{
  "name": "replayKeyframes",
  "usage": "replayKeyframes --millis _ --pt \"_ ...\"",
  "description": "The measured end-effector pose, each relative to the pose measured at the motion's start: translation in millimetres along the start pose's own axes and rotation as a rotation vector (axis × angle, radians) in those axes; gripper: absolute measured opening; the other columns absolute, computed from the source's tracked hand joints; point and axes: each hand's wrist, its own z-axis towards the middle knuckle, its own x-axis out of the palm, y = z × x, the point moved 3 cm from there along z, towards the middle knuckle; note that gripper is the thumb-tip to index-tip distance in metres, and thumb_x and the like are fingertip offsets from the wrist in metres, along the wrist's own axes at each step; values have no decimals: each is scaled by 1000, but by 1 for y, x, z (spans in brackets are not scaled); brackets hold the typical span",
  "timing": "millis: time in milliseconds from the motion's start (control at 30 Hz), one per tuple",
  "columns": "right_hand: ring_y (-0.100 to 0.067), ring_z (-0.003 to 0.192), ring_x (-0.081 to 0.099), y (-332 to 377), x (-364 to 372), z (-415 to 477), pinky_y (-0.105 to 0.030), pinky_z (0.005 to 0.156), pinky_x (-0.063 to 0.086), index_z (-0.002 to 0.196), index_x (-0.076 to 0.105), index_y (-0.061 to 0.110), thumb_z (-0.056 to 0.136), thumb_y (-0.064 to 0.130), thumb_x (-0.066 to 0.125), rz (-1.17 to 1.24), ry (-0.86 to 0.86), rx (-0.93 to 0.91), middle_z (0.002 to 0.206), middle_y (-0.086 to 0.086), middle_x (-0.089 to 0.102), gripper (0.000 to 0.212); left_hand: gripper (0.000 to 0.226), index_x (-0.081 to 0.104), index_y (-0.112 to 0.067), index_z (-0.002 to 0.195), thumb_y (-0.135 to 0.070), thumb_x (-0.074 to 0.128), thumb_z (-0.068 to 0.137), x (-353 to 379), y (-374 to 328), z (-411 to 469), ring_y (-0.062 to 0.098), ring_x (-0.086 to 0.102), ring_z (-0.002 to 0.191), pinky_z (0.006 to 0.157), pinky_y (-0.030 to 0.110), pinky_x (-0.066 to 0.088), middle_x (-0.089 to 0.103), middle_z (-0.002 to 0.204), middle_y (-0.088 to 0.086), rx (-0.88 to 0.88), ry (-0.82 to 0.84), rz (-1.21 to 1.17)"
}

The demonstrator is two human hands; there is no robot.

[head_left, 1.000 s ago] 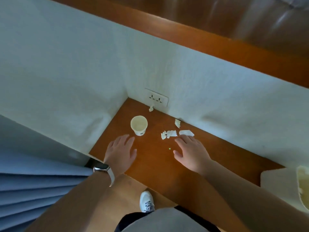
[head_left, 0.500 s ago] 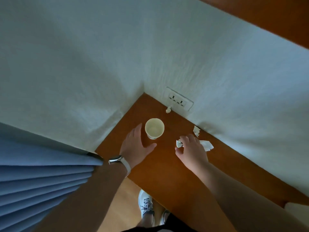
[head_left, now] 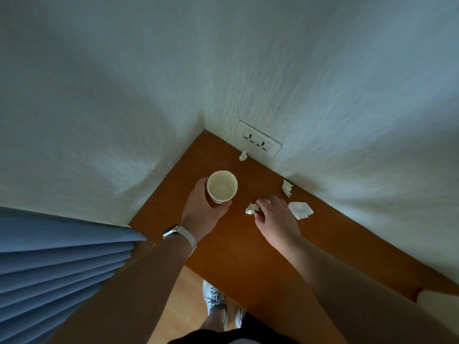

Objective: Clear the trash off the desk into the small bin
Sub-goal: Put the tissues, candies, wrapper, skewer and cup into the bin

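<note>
An empty cream paper cup [head_left: 221,186] stands upright in the corner of the brown desk [head_left: 238,247]. My left hand [head_left: 202,211] is wrapped around its lower part. My right hand [head_left: 274,217] pinches a crumpled white paper scrap [head_left: 252,208] on the desk. A larger flat scrap [head_left: 300,210] lies just right of that hand. Another scrap [head_left: 287,187] sits by the wall behind it. A small crumpled bit [head_left: 243,155] lies under the wall socket. The small bin is out of view.
White textured walls meet at the desk's far corner, with a double socket [head_left: 259,142] low on the right wall. A blue curtain [head_left: 57,264] hangs at the left. Below the desk edge are wooden floor and my shoes [head_left: 214,297]. A pale object [head_left: 439,300] shows at the right edge.
My left hand moved forward and closed around the cup. My right hand reached to the scraps and pinched the crumpled one. The view swung left, taking the pale container at right mostly out of frame.
</note>
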Motion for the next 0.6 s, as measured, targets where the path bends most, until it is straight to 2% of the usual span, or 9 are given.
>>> replayKeyframes --millis 67,133,200,300,433,600 --pt "-18 97 55 2 1 2 -29 77 52 130 51 21 92 28 61 -12 14 -37 112 -3 58 41 71 45 -31 129 -32 85 71 0 -2 -1 10 52 115 94 31 47 55 122 -11 23 -3 12" --pt "-17 93 55 5 0 4 -27 71 50 130 51 24 90 27 63 -46 13 -89 109 -3 58 42 69 46 -31 127 -35 85 71 -1 -2 -2 10 53 113 91 29 47 56 121 -11 35 -2 32" --pt "-17 92 54 9 1 6 -26 69 49 123 56 25 90 27 62 -80 27 -143 107 -2 57 34 69 45 -32 127 -36 84 71 -1 -2 -3 10 53 114 90 27 47 56 120 -12 38 -6 35" --pt "-17 93 52 10 3 7 -25 71 48 113 61 23 93 26 58 -84 54 -200 107 0 57 21 68 45 -32 128 -37 84 72 -4 2 -8 10 53 115 95 33 50 56 121 -12 37 -17 28" --pt "-14 94 51 8 4 6 -22 74 43 109 63 18 94 24 57 -22 47 -193 105 0 58 17 70 46 -34 128 -44 82 70 -8 6 -14 11 54 114 94 40 53 57 121 -12 31 -28 29" --pt "-13 91 54 7 -1 -1 -20 74 43 104 62 15 93 20 57 57 69 -158 97 3 58 13 67 47 -33 128 -41 82 71 -12 2 -24 10 55 113 93 37 53 57 119 -13 54 -27 62"
